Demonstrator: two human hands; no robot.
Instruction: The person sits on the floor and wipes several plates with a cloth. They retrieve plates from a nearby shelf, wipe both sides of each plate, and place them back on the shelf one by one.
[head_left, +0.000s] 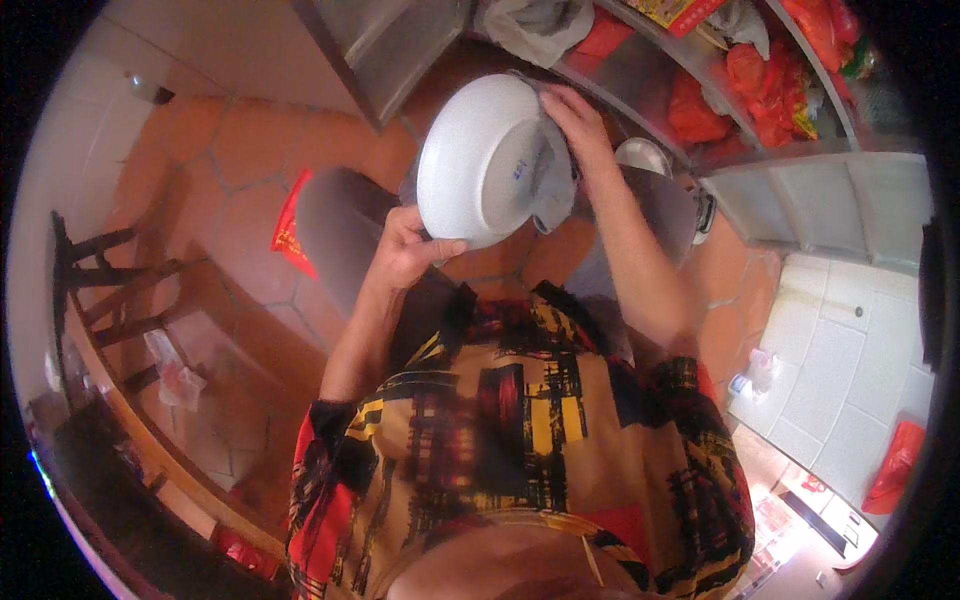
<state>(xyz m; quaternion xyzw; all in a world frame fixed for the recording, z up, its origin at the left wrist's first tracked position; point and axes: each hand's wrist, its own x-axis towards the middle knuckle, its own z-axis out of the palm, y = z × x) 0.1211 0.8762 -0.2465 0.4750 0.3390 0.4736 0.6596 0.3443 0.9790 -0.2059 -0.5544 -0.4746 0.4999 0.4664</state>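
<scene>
A large white bowl (465, 157) is tilted on its side in front of me, with its underside and foot ring facing right and a small blue mark on the base. My left hand (412, 247) grips its lower left edge, thumb on the outside. My right hand (577, 124) is at the upper right of the bowl, on a crumpled greyish cloth or bag (555, 187) that lies against the base. The fingertips of that hand are partly hidden, and the cloth's exact material cannot be told.
An open cabinet (697, 154) with red plastic bags (757, 82) stands ahead to the right; its door (817, 202) juts out. A white dish (643, 156) sits beside my right knee. A red packet (292, 232) lies by my left knee, and a wooden bench (142, 420) stands at left.
</scene>
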